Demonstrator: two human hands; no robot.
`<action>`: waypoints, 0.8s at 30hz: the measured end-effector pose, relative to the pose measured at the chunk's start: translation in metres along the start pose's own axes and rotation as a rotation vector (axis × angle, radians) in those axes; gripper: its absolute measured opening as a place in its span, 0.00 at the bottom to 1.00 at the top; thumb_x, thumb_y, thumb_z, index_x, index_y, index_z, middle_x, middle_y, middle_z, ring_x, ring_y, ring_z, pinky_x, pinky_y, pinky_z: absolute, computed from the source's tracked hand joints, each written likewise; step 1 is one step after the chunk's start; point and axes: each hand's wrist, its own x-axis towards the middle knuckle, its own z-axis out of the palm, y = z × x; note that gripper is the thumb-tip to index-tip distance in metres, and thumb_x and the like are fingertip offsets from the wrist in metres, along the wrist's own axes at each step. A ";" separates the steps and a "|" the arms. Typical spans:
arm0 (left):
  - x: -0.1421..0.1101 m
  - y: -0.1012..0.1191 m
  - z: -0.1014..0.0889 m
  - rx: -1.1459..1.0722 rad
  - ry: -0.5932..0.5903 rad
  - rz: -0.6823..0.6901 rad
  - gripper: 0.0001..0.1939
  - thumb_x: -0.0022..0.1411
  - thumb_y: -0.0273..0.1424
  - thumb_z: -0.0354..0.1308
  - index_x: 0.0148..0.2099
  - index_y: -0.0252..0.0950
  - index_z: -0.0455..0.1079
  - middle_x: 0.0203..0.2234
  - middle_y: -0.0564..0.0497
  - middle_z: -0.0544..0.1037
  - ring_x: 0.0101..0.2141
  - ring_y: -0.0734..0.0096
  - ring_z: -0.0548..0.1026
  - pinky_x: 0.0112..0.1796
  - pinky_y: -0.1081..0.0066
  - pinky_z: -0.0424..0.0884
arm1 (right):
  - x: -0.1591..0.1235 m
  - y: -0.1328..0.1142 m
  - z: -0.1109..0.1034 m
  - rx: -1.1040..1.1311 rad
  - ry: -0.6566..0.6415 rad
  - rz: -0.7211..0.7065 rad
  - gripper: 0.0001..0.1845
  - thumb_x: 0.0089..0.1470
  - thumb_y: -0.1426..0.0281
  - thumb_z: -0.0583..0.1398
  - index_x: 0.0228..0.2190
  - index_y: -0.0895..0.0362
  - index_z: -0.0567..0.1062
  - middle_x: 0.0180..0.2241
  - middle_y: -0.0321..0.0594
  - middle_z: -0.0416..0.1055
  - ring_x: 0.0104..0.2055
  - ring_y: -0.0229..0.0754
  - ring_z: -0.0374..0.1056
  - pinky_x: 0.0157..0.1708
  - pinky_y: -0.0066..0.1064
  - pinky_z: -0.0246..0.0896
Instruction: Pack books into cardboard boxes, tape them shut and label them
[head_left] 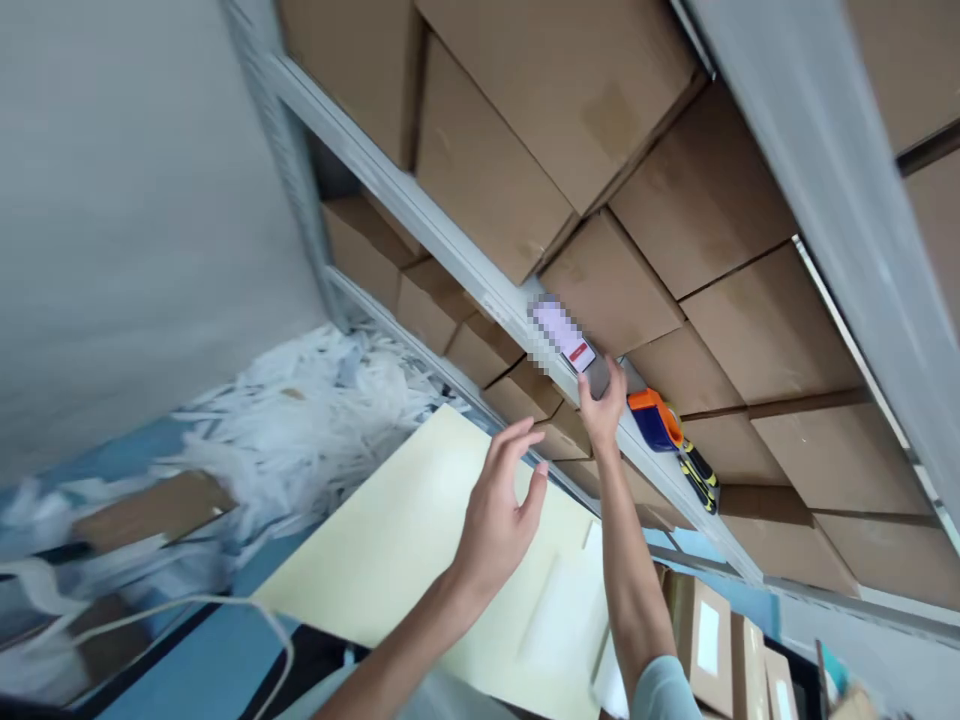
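On the ledge of the metal shelf lies a smartphone (574,345) with its screen lit, partly pixelated. My right hand (602,405) is at the phone's lower end, thumb and fingers apart; whether it touches the phone I cannot tell. My left hand (499,510) hangs over the pale yellow tabletop (375,530), fingers spread and curved, holding nothing. Further right along the ledge sit an orange and dark blue tool (656,420), perhaps a tape dispenser, and a tool with yellow and black handles (699,478).
Cardboard boxes (480,150) fill the shelf levels behind grey metal beams (420,205). Shredded white paper (300,420) heaps on the floor to the left. A white cable (202,600) loops at lower left. Labelled cartons (709,640) stand at lower right.
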 end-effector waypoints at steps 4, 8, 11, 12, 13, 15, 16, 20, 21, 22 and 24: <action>-0.045 0.020 -0.036 0.020 0.022 0.021 0.12 0.80 0.31 0.55 0.61 0.44 0.73 0.62 0.43 0.78 0.65 0.58 0.78 0.64 0.50 0.78 | -0.062 -0.069 -0.046 0.122 0.081 -0.017 0.26 0.73 0.52 0.59 0.57 0.59 0.78 0.56 0.60 0.80 0.61 0.57 0.77 0.63 0.57 0.74; -0.100 0.028 -0.073 0.059 0.120 0.005 0.07 0.78 0.31 0.57 0.54 0.42 0.73 0.59 0.42 0.79 0.64 0.58 0.78 0.63 0.52 0.78 | -0.164 -0.147 -0.081 0.437 -0.062 -0.035 0.18 0.73 0.59 0.62 0.55 0.56 0.80 0.54 0.56 0.82 0.59 0.56 0.79 0.60 0.57 0.77; -0.152 0.028 -0.103 0.106 0.254 -0.046 0.03 0.76 0.31 0.58 0.49 0.41 0.73 0.57 0.42 0.80 0.62 0.58 0.80 0.61 0.55 0.79 | -0.234 -0.192 -0.091 0.646 -0.225 -0.002 0.16 0.73 0.59 0.62 0.52 0.55 0.80 0.53 0.56 0.82 0.57 0.57 0.80 0.58 0.58 0.79; -0.171 0.029 -0.114 0.121 0.304 -0.064 0.02 0.75 0.31 0.59 0.48 0.41 0.72 0.57 0.42 0.80 0.61 0.58 0.80 0.60 0.56 0.80 | -0.253 -0.205 -0.091 0.704 -0.279 0.001 0.15 0.73 0.58 0.63 0.52 0.55 0.80 0.53 0.55 0.82 0.57 0.57 0.80 0.57 0.58 0.79; -0.191 0.030 -0.126 0.137 0.356 -0.081 0.01 0.75 0.31 0.59 0.47 0.41 0.72 0.57 0.41 0.80 0.61 0.58 0.80 0.60 0.56 0.80 | -0.269 -0.219 -0.092 0.758 -0.332 -0.001 0.15 0.72 0.58 0.63 0.51 0.55 0.80 0.52 0.55 0.82 0.56 0.57 0.81 0.57 0.58 0.79; -0.231 0.035 -0.150 0.180 0.466 -0.113 0.02 0.75 0.32 0.59 0.45 0.41 0.72 0.57 0.41 0.80 0.61 0.57 0.79 0.59 0.56 0.79 | -0.296 -0.247 -0.094 0.858 -0.436 -0.011 0.16 0.72 0.57 0.63 0.50 0.55 0.80 0.52 0.55 0.82 0.56 0.56 0.81 0.57 0.56 0.80; -0.251 0.039 -0.162 0.207 0.525 -0.130 0.03 0.75 0.33 0.59 0.45 0.41 0.72 0.56 0.41 0.80 0.61 0.57 0.79 0.59 0.55 0.79 | -0.307 -0.261 -0.096 0.904 -0.487 -0.021 0.16 0.72 0.57 0.63 0.50 0.55 0.80 0.51 0.54 0.82 0.55 0.56 0.81 0.56 0.55 0.80; -0.326 0.055 -0.211 0.287 0.790 -0.194 0.07 0.76 0.37 0.59 0.45 0.40 0.73 0.55 0.40 0.81 0.60 0.57 0.79 0.61 0.54 0.77 | -0.338 -0.314 -0.115 1.046 -0.685 -0.120 0.17 0.72 0.56 0.63 0.48 0.56 0.81 0.50 0.52 0.82 0.54 0.53 0.81 0.57 0.52 0.79; -0.342 0.057 -0.223 0.290 0.859 -0.201 0.08 0.75 0.38 0.59 0.45 0.40 0.73 0.55 0.40 0.81 0.60 0.57 0.79 0.62 0.54 0.77 | -0.344 -0.325 -0.121 1.065 -0.730 -0.159 0.17 0.72 0.56 0.62 0.48 0.56 0.82 0.49 0.52 0.83 0.54 0.53 0.81 0.57 0.51 0.78; -0.358 0.058 -0.234 0.288 0.925 -0.204 0.08 0.75 0.38 0.59 0.44 0.40 0.73 0.54 0.40 0.80 0.60 0.56 0.79 0.61 0.54 0.77 | -0.351 -0.335 -0.127 1.079 -0.769 -0.198 0.16 0.72 0.57 0.62 0.48 0.56 0.82 0.49 0.51 0.83 0.54 0.52 0.81 0.58 0.51 0.78; -0.386 0.057 -0.254 0.277 1.040 -0.201 0.09 0.74 0.39 0.59 0.43 0.40 0.73 0.54 0.40 0.80 0.61 0.55 0.78 0.61 0.54 0.77 | -0.365 -0.354 -0.136 1.096 -0.833 -0.270 0.15 0.73 0.58 0.62 0.48 0.55 0.83 0.48 0.50 0.84 0.54 0.52 0.81 0.58 0.50 0.78</action>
